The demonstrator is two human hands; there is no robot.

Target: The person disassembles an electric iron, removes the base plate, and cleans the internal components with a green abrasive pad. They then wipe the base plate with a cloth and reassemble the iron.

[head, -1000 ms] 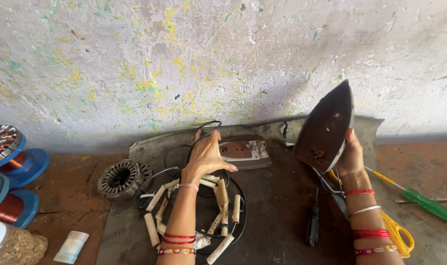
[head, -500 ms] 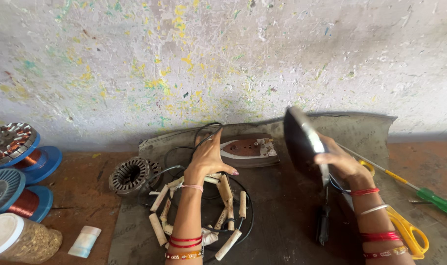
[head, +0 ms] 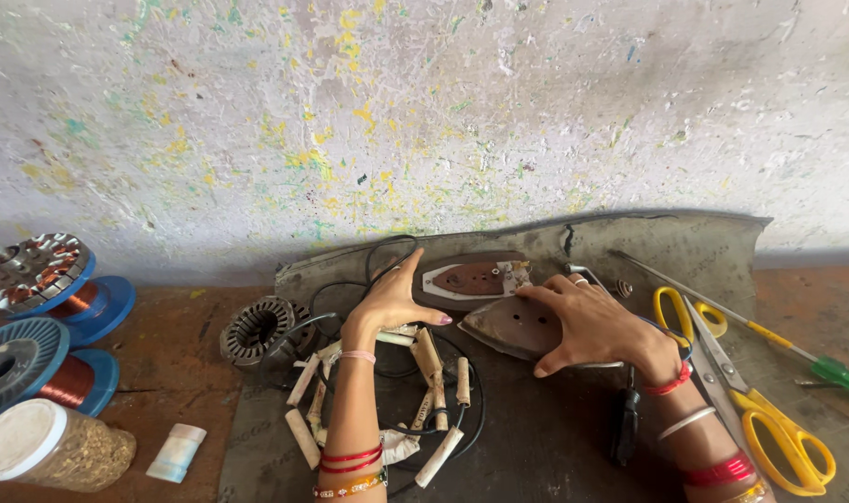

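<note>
Fingers of the right hand (head: 592, 326) spread flat over the iron soleplate (head: 513, 328), laying it on the grey mat (head: 536, 438) near its far edge; left hand (head: 392, 300), fingers loosely open, rests by the cable coil (head: 424, 391). Next comes letting the plate settle

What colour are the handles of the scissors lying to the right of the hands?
Yellow. The scissors lie on the dark mat beside the right hand, clearest in the head view.
</note>
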